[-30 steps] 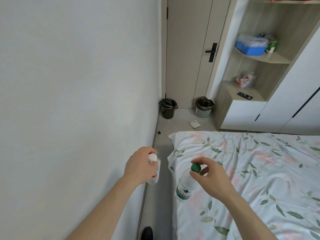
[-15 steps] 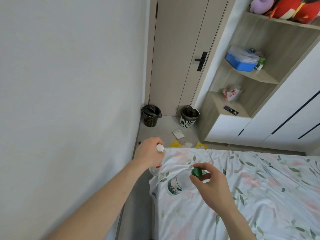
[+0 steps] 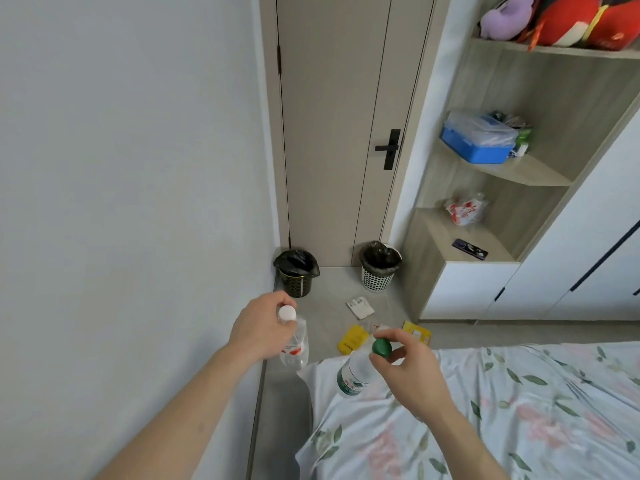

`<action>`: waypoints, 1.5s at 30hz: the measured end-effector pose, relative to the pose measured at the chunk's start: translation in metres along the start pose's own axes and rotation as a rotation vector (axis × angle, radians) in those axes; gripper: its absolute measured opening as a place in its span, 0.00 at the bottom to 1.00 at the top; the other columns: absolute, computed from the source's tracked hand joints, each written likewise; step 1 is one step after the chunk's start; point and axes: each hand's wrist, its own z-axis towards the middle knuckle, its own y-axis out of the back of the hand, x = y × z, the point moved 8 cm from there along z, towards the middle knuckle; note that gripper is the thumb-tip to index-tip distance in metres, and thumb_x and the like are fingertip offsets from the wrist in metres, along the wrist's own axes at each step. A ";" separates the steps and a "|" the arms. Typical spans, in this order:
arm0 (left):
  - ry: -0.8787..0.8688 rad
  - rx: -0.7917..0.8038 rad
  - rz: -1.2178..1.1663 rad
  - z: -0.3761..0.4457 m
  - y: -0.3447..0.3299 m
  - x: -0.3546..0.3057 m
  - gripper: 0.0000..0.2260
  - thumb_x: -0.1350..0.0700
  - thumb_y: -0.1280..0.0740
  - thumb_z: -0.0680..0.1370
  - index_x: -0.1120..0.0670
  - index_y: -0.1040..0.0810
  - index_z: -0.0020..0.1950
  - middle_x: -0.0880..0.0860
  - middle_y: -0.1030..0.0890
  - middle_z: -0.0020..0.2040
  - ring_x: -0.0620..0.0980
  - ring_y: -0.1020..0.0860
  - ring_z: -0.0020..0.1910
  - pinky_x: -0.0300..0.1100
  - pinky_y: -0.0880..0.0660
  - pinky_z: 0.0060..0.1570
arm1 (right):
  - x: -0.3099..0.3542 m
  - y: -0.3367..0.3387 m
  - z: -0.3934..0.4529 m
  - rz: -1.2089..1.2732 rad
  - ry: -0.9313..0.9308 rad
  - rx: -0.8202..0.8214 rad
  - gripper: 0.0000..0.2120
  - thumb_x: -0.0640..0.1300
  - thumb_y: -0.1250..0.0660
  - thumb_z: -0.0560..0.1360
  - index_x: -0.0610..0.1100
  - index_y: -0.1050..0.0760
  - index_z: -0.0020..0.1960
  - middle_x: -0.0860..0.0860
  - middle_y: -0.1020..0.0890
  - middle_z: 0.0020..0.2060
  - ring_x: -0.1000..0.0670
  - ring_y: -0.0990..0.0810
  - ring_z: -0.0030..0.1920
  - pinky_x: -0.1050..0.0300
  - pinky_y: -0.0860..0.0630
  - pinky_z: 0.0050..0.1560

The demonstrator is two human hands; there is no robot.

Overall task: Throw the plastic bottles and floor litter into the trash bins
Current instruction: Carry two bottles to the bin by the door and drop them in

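Since the frames a moment ago, the view has drawn nearer the foot of the bed, and more floor litter shows beyond the bed's corner; both hands keep their hold on the bottles.

The left hand (image 3: 260, 331) grips the neck of a clear plastic bottle with a white cap and red label (image 3: 294, 344), which hangs over the grey floor (image 3: 332, 289) between the wall and the bed. The right hand (image 3: 407, 368) pinches the green cap of a clear plastic bottle with a green label (image 3: 355, 374) with curled fingers; that bottle hangs tilted above the corner of the floral bedsheet (image 3: 502, 410).

On the floor ahead lie a white paper scrap (image 3: 360, 307), a yellow wrapper (image 3: 352, 339) and a second yellow packet (image 3: 417, 333), partly hidden behind the right hand. Beyond them, by the beige door (image 3: 339, 116), stand two bins lined with black bags: a black mesh trash bin (image 3: 296, 277) in the corner by the wall and a white perforated trash bin (image 3: 379, 266) beside the wooden shelf unit (image 3: 460, 237).

The shelves carry a blue plastic box (image 3: 479, 138), a red and white bag (image 3: 465, 209), a dark phone (image 3: 470, 248) and plush toys (image 3: 561, 20) on top.
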 end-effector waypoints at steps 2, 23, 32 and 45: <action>-0.008 0.018 -0.001 0.026 -0.004 -0.004 0.09 0.52 0.31 0.72 0.40 0.22 0.50 0.39 0.19 0.48 0.45 0.20 0.42 0.45 0.21 0.43 | 0.001 0.001 0.029 -0.011 0.018 -0.011 0.13 0.44 0.24 0.72 0.58 0.19 0.52 0.61 0.17 0.47 0.60 0.19 0.43 0.70 0.25 0.40; -0.176 0.302 0.079 0.443 -0.097 -0.024 0.09 0.52 0.32 0.73 0.41 0.22 0.51 0.39 0.19 0.47 0.43 0.21 0.46 0.45 0.21 0.43 | -0.043 -0.042 0.355 -0.075 -0.298 -0.183 0.13 0.46 0.23 0.72 0.61 0.22 0.50 0.61 0.18 0.46 0.62 0.19 0.44 0.61 0.21 0.37; -0.200 0.336 0.078 0.500 -0.109 -0.035 0.08 0.51 0.31 0.71 0.42 0.22 0.50 0.41 0.19 0.48 0.45 0.21 0.47 0.47 0.21 0.46 | -0.039 -0.014 0.413 -0.115 -0.309 -0.227 0.12 0.47 0.23 0.73 0.60 0.22 0.51 0.62 0.17 0.45 0.64 0.20 0.43 0.66 0.26 0.37; -0.169 0.424 0.029 0.634 -0.151 -0.020 0.07 0.52 0.30 0.72 0.42 0.23 0.47 0.40 0.18 0.46 0.42 0.20 0.42 0.45 0.21 0.45 | -0.073 -0.042 0.549 -0.100 -0.400 -0.189 0.12 0.48 0.23 0.74 0.60 0.22 0.52 0.63 0.18 0.48 0.59 0.18 0.44 0.68 0.24 0.37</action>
